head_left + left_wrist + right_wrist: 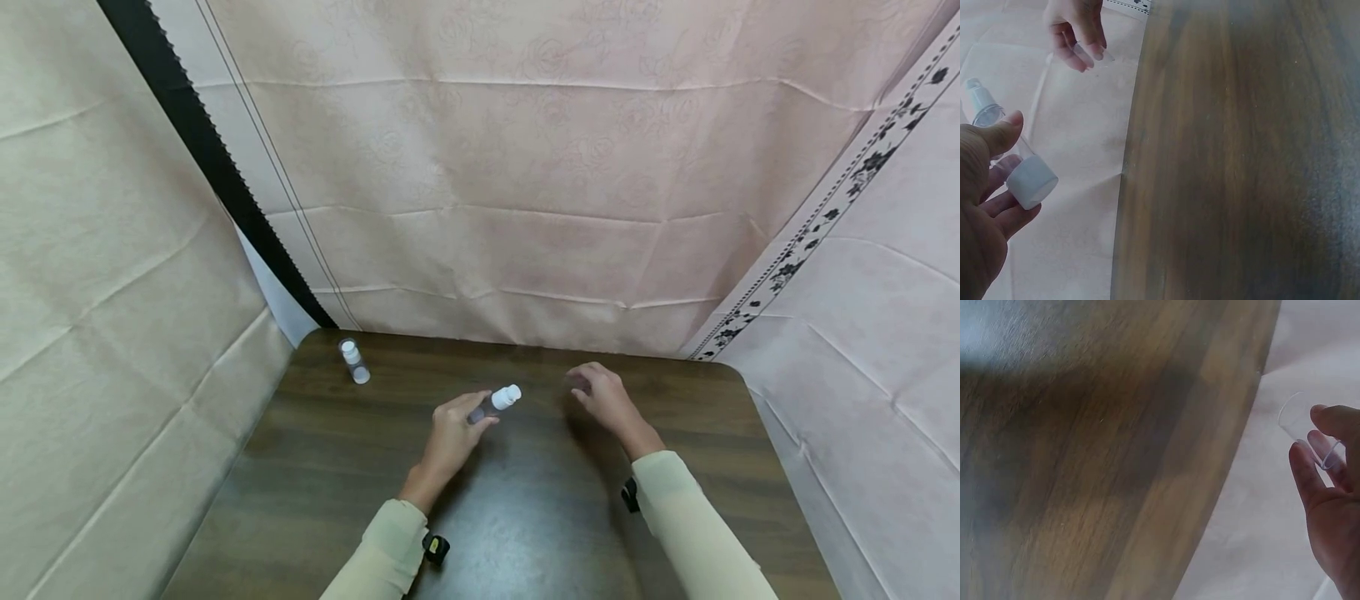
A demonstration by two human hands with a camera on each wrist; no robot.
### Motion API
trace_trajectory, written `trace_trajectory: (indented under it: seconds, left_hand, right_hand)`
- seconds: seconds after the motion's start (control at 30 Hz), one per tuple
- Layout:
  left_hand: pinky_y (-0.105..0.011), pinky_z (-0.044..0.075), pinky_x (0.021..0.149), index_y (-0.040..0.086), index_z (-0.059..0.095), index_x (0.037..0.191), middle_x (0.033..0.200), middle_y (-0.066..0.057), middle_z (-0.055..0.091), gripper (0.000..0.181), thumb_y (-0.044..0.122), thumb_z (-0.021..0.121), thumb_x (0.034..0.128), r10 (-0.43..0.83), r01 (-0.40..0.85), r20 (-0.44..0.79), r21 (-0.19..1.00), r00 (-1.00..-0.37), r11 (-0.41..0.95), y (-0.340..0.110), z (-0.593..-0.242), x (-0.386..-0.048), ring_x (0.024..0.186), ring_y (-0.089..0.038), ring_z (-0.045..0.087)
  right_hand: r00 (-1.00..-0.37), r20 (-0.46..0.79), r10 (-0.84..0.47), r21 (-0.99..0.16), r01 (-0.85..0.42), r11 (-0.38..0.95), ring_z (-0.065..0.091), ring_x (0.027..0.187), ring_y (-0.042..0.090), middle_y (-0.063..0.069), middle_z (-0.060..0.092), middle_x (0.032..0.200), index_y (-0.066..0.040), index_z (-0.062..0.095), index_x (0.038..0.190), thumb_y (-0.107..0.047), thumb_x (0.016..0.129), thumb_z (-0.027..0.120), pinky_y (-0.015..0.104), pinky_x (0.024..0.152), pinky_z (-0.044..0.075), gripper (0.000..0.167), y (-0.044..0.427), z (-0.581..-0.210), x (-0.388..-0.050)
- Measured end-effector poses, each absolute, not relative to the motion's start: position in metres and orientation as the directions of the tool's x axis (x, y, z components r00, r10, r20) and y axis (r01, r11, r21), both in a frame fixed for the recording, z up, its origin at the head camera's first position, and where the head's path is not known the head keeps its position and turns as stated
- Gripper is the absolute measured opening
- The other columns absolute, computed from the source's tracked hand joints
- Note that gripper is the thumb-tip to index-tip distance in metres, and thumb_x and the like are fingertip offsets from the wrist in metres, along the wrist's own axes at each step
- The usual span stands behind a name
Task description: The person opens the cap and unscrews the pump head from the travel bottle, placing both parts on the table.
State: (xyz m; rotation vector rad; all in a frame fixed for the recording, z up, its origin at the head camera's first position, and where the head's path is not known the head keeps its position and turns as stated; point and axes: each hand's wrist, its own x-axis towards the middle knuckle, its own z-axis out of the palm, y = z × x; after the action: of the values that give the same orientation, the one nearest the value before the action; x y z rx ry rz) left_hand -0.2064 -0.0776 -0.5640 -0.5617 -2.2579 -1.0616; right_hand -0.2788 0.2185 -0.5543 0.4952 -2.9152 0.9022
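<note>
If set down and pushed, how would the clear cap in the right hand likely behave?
The clear cap would probably roll on its side, given its rounded rim. It looks light, its walls thin and see-through. It seems fairly stiff, showing no obvious bend where the right hand pinches it.

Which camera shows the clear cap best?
The right wrist view: there the clear cap looks big, its rims showing, in the right grip. The left wrist view shows it small and partly hidden. In the head view I can't make it out.
</note>
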Motion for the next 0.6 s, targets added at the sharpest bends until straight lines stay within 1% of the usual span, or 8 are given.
trace_trajectory:
  seconds: [0.13, 0.3, 0.4, 0.5, 0.6]
  left_hand:
    - [-0.037, 0.063, 0.079, -0.001, 0.078, 0.111, 0.104, -0.015, 0.078, 0.046, 0.005, 0.095, 0.0685, 0.116, 0.593, 0.666, 0.555, -0.737, 0.583, -0.078, -0.565, -0.207, 0.095, -0.028, 0.077]
    - [-0.036, 0.063, 0.080, 0.000, 0.077, 0.112, 0.106, -0.015, 0.078, 0.045, 0.007, 0.094, 0.0711, 0.117, 0.593, 0.657, 0.571, -0.745, 0.567, -0.078, -0.564, -0.206, 0.097, -0.028, 0.077]
    - [-0.037, 0.063, 0.080, -0.001, 0.077, 0.112, 0.106, -0.016, 0.078, 0.044, 0.006, 0.093, 0.0717, 0.115, 0.595, 0.653, 0.584, -0.748, 0.552, -0.077, -0.565, -0.205, 0.096, -0.028, 0.077]
    - [-0.039, 0.063, 0.079, -0.002, 0.077, 0.112, 0.106, -0.016, 0.078, 0.043, 0.004, 0.093, 0.0720, 0.113, 0.596, 0.649, 0.595, -0.752, 0.539, -0.076, -0.566, -0.204, 0.096, -0.029, 0.077]
    - [-0.039, 0.063, 0.079, -0.002, 0.077, 0.112, 0.107, -0.016, 0.078, 0.042, 0.005, 0.092, 0.0735, 0.110, 0.586, 0.638, 0.609, -0.762, 0.535, -0.075, -0.567, -0.203, 0.097, -0.029, 0.077]
  right_hand:
    - [-0.952, 0.101, -0.288, -0.526, -0.296, 0.797, 0.069, 0.104, 0.033, 0.016, 0.065, 0.119, -0.002, 0.069, 0.121, -0.003, 0.095, 0.073, 0.046, 0.086, 0.059, 0.027, 0.221, -0.557, -0.284]
    - [-0.953, 0.058, -0.299, -0.508, -0.286, 0.813, 0.068, 0.109, 0.034, 0.018, 0.064, 0.122, 0.000, 0.069, 0.123, -0.003, 0.095, 0.072, 0.048, 0.089, 0.058, 0.029, 0.222, -0.560, -0.289]
    - [-0.951, 0.033, -0.307, -0.482, -0.284, 0.829, 0.067, 0.111, 0.035, 0.019, 0.063, 0.124, 0.000, 0.068, 0.124, -0.003, 0.095, 0.072, 0.049, 0.091, 0.058, 0.029, 0.222, -0.562, -0.292]
    - [-0.949, 0.018, -0.314, -0.452, -0.288, 0.844, 0.066, 0.110, 0.036, 0.020, 0.063, 0.125, 0.000, 0.068, 0.123, -0.003, 0.095, 0.072, 0.049, 0.090, 0.058, 0.029, 0.222, -0.564, -0.295]
    - [-0.944, 0.013, -0.329, -0.420, -0.304, 0.855, 0.066, 0.109, 0.036, 0.022, 0.063, 0.124, 0.001, 0.068, 0.123, -0.002, 0.095, 0.072, 0.049, 0.089, 0.058, 0.028, 0.222, -0.567, -0.299]
